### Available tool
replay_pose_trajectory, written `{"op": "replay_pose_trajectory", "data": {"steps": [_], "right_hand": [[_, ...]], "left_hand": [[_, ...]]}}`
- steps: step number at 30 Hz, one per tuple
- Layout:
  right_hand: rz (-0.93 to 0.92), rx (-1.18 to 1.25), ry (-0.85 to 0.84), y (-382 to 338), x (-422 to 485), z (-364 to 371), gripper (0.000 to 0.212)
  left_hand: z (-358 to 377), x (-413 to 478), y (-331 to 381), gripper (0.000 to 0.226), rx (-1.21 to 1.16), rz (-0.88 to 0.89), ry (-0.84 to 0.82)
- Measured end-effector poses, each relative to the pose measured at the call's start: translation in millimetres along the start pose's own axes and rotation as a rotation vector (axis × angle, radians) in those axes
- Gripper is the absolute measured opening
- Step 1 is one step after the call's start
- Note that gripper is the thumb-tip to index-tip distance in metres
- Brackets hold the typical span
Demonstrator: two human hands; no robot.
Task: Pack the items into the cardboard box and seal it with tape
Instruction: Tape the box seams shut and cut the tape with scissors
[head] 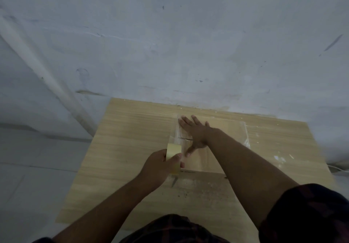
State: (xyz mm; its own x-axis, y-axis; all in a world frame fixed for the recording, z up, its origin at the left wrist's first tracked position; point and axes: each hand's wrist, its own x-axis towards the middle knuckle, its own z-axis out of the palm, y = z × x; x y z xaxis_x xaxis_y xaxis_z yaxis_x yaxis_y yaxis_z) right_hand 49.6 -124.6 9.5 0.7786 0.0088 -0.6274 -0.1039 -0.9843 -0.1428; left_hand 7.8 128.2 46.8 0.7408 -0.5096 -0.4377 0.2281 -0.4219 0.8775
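Left hand (pixel 160 164) grips tape roll (pixel 174 157); right hand (pixel 194 132) presses flat on cardboard box (pixel 222 135)

I see a pale, scuffed wall (pixel 170 35) from 9 through 12 to 3 o'clock, dimly lit. A light wood-grain surface (pixel 132 127) butts against it toward 6 o'clock. A pale ridge (pixel 56 86) slants across at 9 o'clock, above grey floor (pixel 28 157).

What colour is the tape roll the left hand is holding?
Pale yellow: the tape roll in the left hand, head view.
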Motion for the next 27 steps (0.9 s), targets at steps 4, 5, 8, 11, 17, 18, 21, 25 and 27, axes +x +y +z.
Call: {"op": "replay_pose_trajectory", "data": {"steps": [4, 5, 8, 11, 17, 18, 21, 25, 27], "right_hand": [[0.001, -0.01, -0.011, 1, 1, 0, 0.158], [0.001, -0.014, -0.012, 0, 1, 0, 0.157], [0.0, -0.015, -0.009, -1, 0, -1, 0.156], [0.015, -0.014, -0.016, -2, -2, -1, 0.156], [0.027, -0.003, -0.019, -7, -4, -3, 0.155], [0.029, 0.004, -0.021, -7, -4, -2, 0.154], [0.033, 0.017, -0.003, -12, -6, -1, 0.137], [-0.018, 0.055, 0.167, -20, -9, 0, 0.094], [-0.005, 0.031, 0.166, -26, -10, 7, 0.093]], "left_hand": [[-1, -10, -3, 0.035, 0.057, -0.02, -0.027], [-1, -12, -4, 0.035, 0.063, -0.027, -0.031], [-2, -15, -4, 0.032, 0.024, -0.038, -0.045], [0, -20, -1, 0.03, 0.025, -0.082, -0.107], [5, -47, -22, 0.028, 0.137, -0.093, -0.162], [2, -47, -23, 0.028, 0.127, -0.105, -0.157], [-5, -46, -22, 0.032, 0.102, -0.136, -0.162], [-2, -48, -26, 0.033, 0.089, -0.159, -0.159], [0, -49, -30, 0.032, 0.1, -0.159, -0.159]]}}
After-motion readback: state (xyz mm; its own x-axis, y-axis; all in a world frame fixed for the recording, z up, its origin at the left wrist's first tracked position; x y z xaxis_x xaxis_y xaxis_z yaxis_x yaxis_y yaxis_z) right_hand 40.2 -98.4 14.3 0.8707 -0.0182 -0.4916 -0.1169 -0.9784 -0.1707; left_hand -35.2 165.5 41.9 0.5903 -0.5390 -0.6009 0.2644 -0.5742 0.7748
